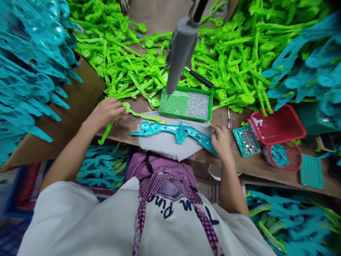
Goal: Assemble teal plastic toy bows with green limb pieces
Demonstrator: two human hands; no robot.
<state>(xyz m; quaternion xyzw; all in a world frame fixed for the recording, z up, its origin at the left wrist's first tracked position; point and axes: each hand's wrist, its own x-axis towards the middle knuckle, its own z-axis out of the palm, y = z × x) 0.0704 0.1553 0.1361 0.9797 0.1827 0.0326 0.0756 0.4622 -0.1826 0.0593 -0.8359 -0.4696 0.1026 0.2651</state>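
My left hand (106, 112) is closed on a long green plastic part (133, 113) at the bench's near edge, its round end just past my fingertips. My right hand (220, 139) grips the right end of a teal plastic part (176, 131) that lies flat on a grey cloth (165, 144) in front of me. A grey hanging power screwdriver (179, 53) points down at a green tray of small screws (186, 104) just behind the cloth.
Heaps of green parts (234, 57) cover the bench behind. Teal parts are stacked at left (29, 64) and right (306, 67). A red basket (279, 124), a round red basket (283, 155) and a small teal tray of metal discs (246, 141) stand at right.
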